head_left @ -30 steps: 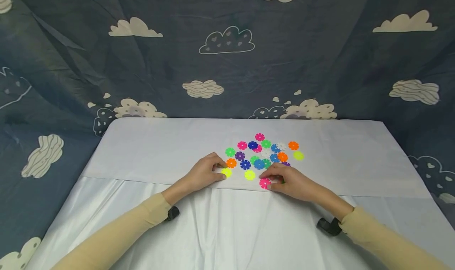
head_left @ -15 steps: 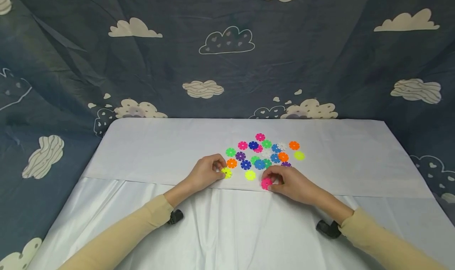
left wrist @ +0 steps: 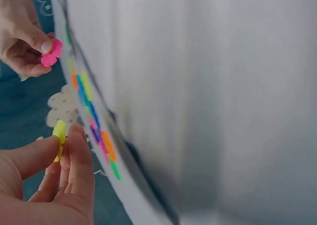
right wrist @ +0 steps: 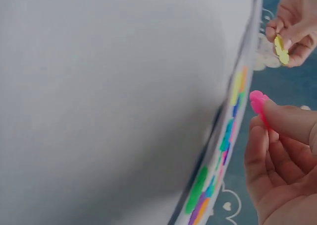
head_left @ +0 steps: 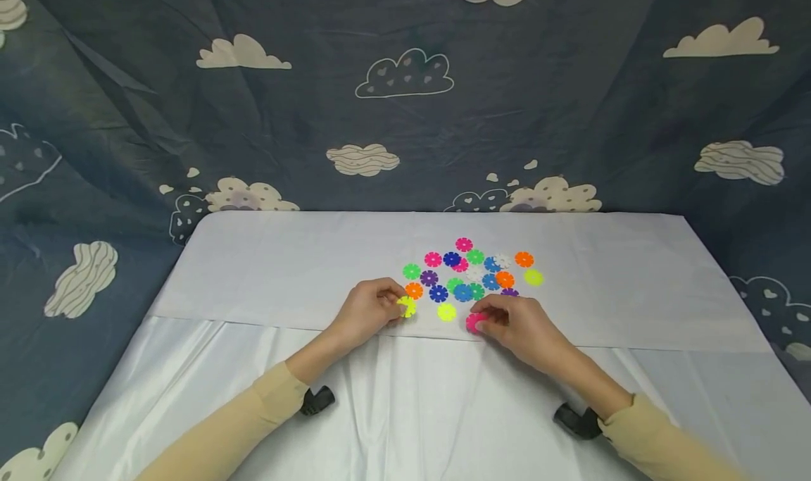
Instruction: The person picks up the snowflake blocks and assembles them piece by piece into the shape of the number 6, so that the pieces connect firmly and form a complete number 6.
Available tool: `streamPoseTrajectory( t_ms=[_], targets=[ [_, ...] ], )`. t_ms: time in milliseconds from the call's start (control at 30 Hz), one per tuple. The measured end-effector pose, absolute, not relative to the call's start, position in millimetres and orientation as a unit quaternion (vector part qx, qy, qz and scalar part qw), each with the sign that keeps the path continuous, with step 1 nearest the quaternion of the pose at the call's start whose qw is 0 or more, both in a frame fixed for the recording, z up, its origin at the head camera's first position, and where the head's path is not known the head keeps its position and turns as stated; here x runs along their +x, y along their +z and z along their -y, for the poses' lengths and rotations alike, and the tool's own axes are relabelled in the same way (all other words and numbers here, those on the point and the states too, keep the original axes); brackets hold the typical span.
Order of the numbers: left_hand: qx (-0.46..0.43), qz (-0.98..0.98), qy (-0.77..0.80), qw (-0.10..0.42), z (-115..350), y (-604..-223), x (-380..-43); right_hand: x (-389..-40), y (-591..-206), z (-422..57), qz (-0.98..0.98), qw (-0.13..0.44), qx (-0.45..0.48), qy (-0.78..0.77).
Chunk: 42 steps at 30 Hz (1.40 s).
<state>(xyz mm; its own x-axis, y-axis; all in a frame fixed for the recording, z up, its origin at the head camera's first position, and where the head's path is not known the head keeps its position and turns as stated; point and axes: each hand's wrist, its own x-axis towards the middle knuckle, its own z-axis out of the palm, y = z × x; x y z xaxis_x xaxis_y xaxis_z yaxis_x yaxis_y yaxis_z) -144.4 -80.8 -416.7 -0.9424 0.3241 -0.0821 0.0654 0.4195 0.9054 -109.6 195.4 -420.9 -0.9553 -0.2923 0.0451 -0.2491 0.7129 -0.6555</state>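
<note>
My left hand [head_left: 369, 310] pinches a yellow notched plastic disc [left wrist: 59, 134] between thumb and fingers, at the left front of a group of discs. To the right, my right hand [head_left: 521, 326] pinches a pink notched disc [right wrist: 258, 102] the same way. In the left wrist view the yellow disc is nearly edge-on, raised off the table; the pink disc in the right wrist view is tilted. Between the hands lies another yellow disc [head_left: 446, 312]. A green disc [right wrist: 196, 190] shows on the table in the right wrist view, hidden behind the right hand in the head view.
Several more discs, among them an orange one [head_left: 414, 290], a dark blue one [head_left: 438, 294] and a pink one [head_left: 464, 244], lie flat behind the hands, some overlapping. White cloth [head_left: 285, 255] covers the table, and a dark curtain [head_left: 507, 101] with clouds hangs behind it.
Both held discs have been lifted and tilted from lying nearly flat at the fingertips. The left hand has shifted slightly right; the loose discs stay put.
</note>
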Motion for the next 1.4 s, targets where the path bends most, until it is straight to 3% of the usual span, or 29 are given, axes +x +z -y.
streamPoseTrajectory(
  t_ms=[633,933,1167,1400],
  targets=[
    [0.066,-0.760,0.639,0.096,84.6,-390.7,-109.7,-68.4,-389.0,-163.9,-0.853,-0.021,-0.089,-0.514],
    [0.045,-0.698,0.708,0.097,77.7,-386.7,-96.0,-58.9,-385.9,-151.2,-0.854,-0.051,-0.051,-0.515],
    [0.028,-0.675,0.732,0.089,72.3,-384.4,-88.6,-56.1,-388.6,-143.6,-0.834,-0.074,-0.077,-0.541],
    [0.009,-0.663,0.739,0.119,66.5,-384.6,-84.8,-55.6,-394.1,-140.4,-0.819,-0.112,-0.109,-0.552]
  ],
)
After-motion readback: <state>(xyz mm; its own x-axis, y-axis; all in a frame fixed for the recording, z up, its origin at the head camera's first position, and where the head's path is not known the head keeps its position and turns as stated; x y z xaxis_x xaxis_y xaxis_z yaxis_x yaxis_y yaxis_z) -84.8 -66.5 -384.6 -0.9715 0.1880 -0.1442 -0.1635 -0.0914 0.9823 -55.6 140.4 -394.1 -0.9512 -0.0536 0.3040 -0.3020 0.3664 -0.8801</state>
